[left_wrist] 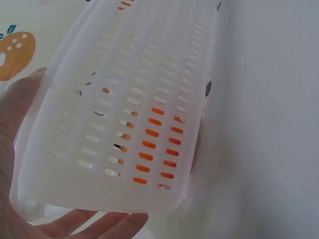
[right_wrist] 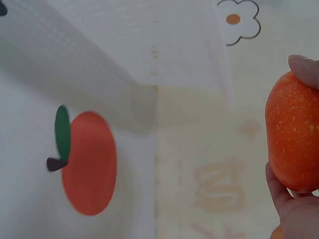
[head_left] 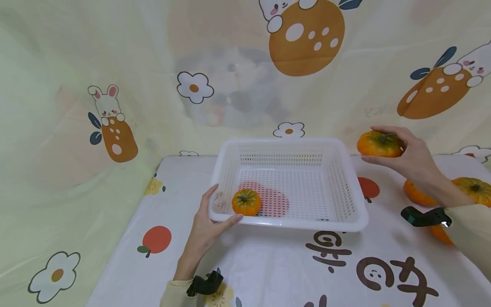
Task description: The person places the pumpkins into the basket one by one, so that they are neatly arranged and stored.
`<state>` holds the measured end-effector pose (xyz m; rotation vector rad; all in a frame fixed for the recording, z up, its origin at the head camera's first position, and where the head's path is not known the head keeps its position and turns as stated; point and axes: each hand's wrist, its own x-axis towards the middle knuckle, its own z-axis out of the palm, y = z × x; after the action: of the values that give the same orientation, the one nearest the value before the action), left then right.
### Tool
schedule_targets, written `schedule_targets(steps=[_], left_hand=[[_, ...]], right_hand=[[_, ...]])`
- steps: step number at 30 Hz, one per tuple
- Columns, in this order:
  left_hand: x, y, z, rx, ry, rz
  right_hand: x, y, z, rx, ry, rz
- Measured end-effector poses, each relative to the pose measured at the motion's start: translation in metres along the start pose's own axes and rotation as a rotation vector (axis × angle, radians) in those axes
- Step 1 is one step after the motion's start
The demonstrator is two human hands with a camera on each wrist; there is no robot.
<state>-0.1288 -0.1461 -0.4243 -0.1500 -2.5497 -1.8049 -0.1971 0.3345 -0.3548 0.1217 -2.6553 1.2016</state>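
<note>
A white plastic basket [head_left: 307, 223] with slotted walls stands on the table. My left hand [head_left: 207, 226] grips its near left corner, thumb along the front rim; the left wrist view shows fingers under the rim of the basket [left_wrist: 104, 189]. Inside, by that corner, lies a small orange pumpkin [head_left: 246, 202]. To the right of the basket, my right hand [head_left: 416, 155] holds another pumpkin [head_left: 377, 144] up above the table, between thumb and fingers. In the right wrist view this pumpkin [right_wrist: 294, 134] shows its smooth orange side.
More pumpkins [head_left: 473, 189] sit on the table at the right, partly hidden by the right forearm. The table is covered with a printed white cloth [head_left: 268, 264]. A patterned curtain [head_left: 238, 51] hangs behind and at the left.
</note>
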Motion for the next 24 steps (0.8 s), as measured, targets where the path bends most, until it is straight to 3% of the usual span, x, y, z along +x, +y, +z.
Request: schedule_targets(steps=[14, 24], left_hand=[[0.0, -0.001, 0.0, -0.014, 0.007, 0.011], [0.001, -0.002, -0.001, -0.014, -0.002, 0.023]], right_hand=[[0.031, -0.065, 0.043, 0.093, -0.111, -0.173], [0.051, -0.103, 0.078, 0.151, -0.25, -0.273]])
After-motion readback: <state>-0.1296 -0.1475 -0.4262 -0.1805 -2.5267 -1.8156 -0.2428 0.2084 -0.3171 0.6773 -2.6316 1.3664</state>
